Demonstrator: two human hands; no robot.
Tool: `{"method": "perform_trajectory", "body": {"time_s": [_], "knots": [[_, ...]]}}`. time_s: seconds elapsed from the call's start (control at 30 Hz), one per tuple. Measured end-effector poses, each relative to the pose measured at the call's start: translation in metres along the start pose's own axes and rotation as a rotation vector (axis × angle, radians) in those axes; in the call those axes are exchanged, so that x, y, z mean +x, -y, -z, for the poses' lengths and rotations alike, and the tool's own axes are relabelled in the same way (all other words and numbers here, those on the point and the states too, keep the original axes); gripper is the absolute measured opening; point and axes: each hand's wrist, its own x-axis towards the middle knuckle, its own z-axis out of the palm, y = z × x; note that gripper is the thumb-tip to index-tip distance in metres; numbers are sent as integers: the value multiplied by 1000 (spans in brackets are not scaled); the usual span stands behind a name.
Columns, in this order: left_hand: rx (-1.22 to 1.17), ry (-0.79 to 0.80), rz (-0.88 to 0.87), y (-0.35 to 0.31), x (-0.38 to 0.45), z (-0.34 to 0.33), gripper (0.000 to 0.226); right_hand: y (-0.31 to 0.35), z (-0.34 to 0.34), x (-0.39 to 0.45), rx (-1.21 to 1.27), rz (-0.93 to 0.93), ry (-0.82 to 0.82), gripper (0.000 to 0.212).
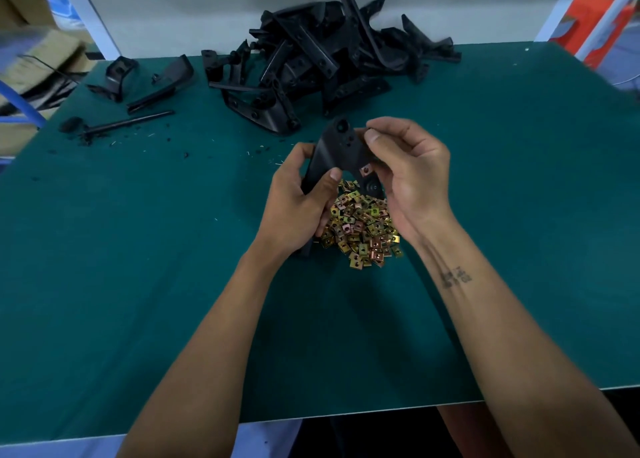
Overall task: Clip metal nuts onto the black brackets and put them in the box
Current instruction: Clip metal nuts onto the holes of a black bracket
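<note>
I hold a black bracket [341, 149] above the green table, between both hands. My left hand [298, 198] grips its lower arm, thumb on top. My right hand [408, 173] pinches the bracket's upper right edge with thumb and fingers. One copper-coloured metal nut [366, 170] sits clipped on a tab of the bracket near my right palm. Under my hands lies a heap of gold and copper metal nuts [360, 229]. A big pile of black brackets [311, 62] fills the far middle of the table.
The green table mat [138, 249] has black scraps and a thin black rod [128, 123] at the far left. Loose black parts [117, 75] lie there too. Cardboard boxes [38, 55] stand beyond the left edge, an orange object [595, 17] at the far right.
</note>
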Motion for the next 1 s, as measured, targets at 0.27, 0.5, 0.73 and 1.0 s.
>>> {"method": "perform_trajectory", "body": {"time_s": [0.27, 0.5, 0.73, 1.0], "knots": [[43, -26, -14, 1, 0, -1, 10, -3, -10, -6, 103, -65, -112, 7], [147, -52, -53, 1, 0, -2, 12, -9, -19, -14, 82, 84, -229, 11], [140, -49, -67, 1, -1, -2, 17, -11, -20, -17, -120, 247, -199, 11], [157, -58, -102, -1, -2, -3, 24, -10, -22, -23, -173, 307, -167, 11]]}}
